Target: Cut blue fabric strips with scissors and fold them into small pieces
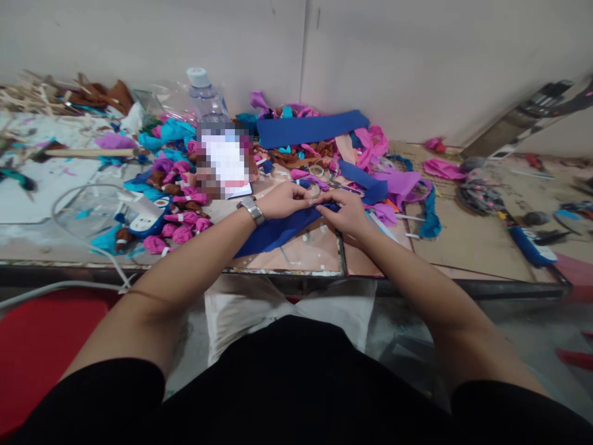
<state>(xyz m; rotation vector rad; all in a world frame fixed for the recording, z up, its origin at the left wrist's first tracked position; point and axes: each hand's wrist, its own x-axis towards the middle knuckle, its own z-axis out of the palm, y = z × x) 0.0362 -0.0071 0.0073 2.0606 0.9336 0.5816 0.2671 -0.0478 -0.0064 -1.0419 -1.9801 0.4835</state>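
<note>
My left hand (286, 201), with a metal watch at its wrist, is closed in a pinch at the top edge of a dark blue strip of cloth (273, 235). My right hand (346, 213) pinches the same edge, its fingertips meeting those of the left. From the fingers the strip slants down to the left over the tabletop. Part of it is hidden behind the hands. A second dark blue strip (312, 128) lies beyond, on a heap of coloured scraps. Just past my fingertips is a small roll of tape (316, 169).
A lit phone (226, 162) leans before a clear bottle (207, 102). Pink bundles (181, 233) crowd the left side, near a power strip (149, 216) with a white cable. Purple cloth (402, 187) and cardboard (456, 238) lie right. A red stool (50, 352) stands at lower left.
</note>
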